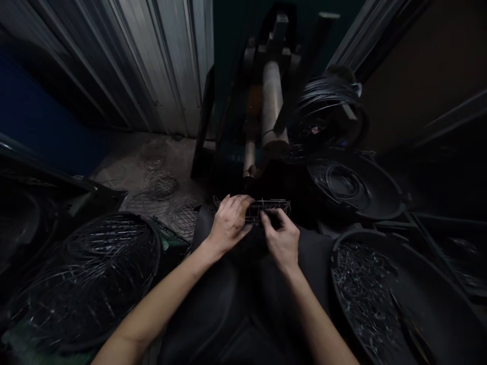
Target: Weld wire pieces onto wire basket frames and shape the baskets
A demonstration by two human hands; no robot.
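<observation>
1. Both hands meet on a small wire mesh piece held over the lap, just in front of the dark machine with its pale roller.
2. The left hand has its grip closed over the piece's left end; the right hand pinches its lower edge with the fingertips.
3. As a judgement, this piece is mid-work: it is in hand, not set down.
4. Done, it seems: round wire mesh discs lie on the floor, and a stack of wire frames sits at the left.
5. Left, it seems: the basin of loose wire bits at the right is well filled, and wire coils stand beyond.
</observation>
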